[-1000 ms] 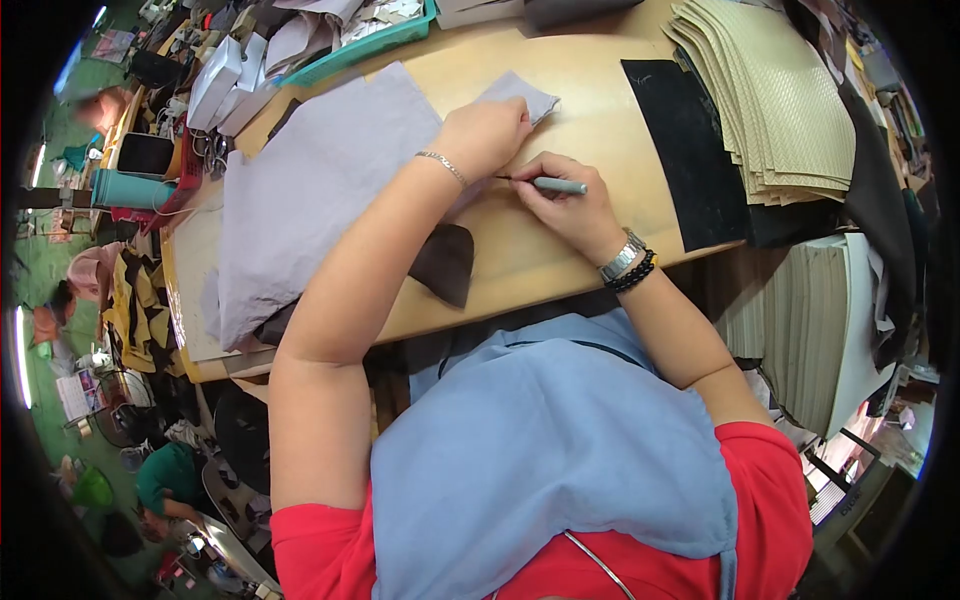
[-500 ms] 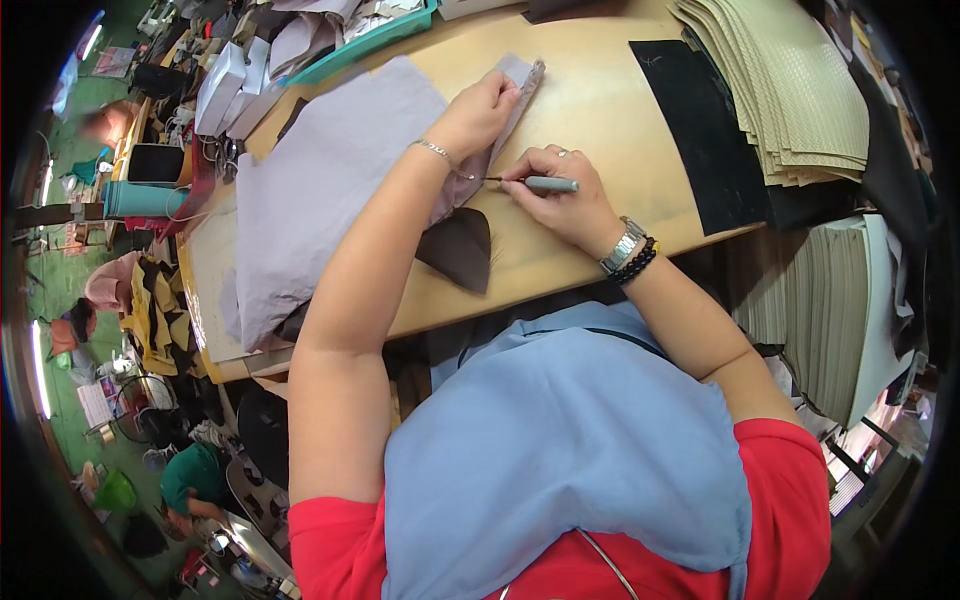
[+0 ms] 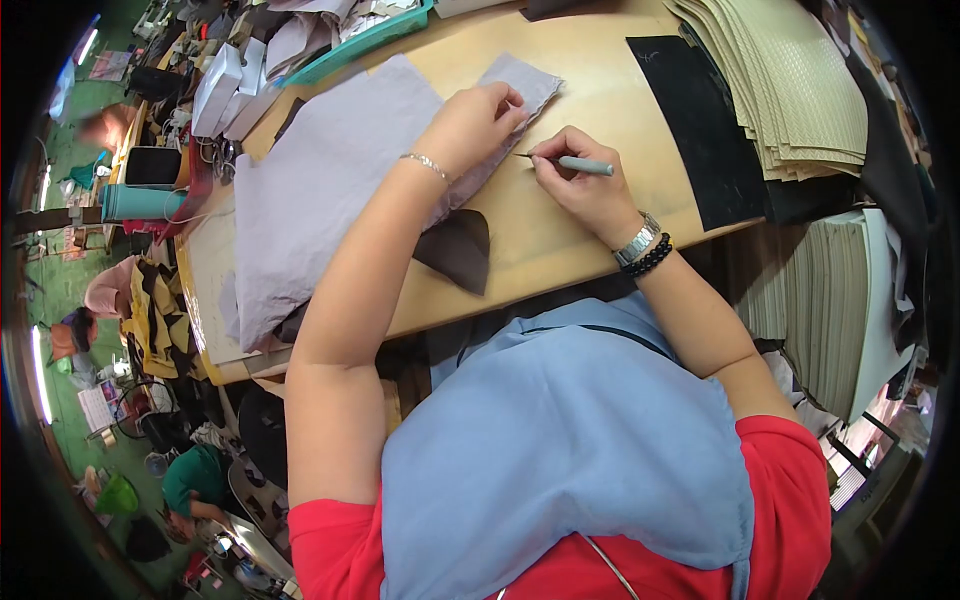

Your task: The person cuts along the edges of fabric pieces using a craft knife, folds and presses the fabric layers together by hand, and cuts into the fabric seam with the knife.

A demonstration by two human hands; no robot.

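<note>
A large, soft lilac-grey sheet (image 3: 330, 160), like leather or cloth, lies over the left of the worktable. My left hand (image 3: 478, 125) is on its right part, fingers curled and closed at the uneven right edge. In my right hand (image 3: 590, 185) is a slim pen-like tool (image 3: 588, 166) with a grey-green barrel and a thin dark tip. That tip points left, just off the sheet's edge, above the tabletop. A dark brown pointed piece (image 3: 460, 252) lies below my left wrist, partly under the sheet.
On the wooden table (image 3: 590, 90), a black sheet (image 3: 685, 130) lies at right beside stacked cream textured sheets (image 3: 785, 90). A teal tray (image 3: 360, 42) with scraps stands at the back, near white boxes (image 3: 225, 85). Another person in green (image 3: 195, 475) is far lower left.
My right hand has moved right and slightly up, taking the tool's tip away from the sheet. The sheet's upper right end now lies flatter and farther right under my left hand.
</note>
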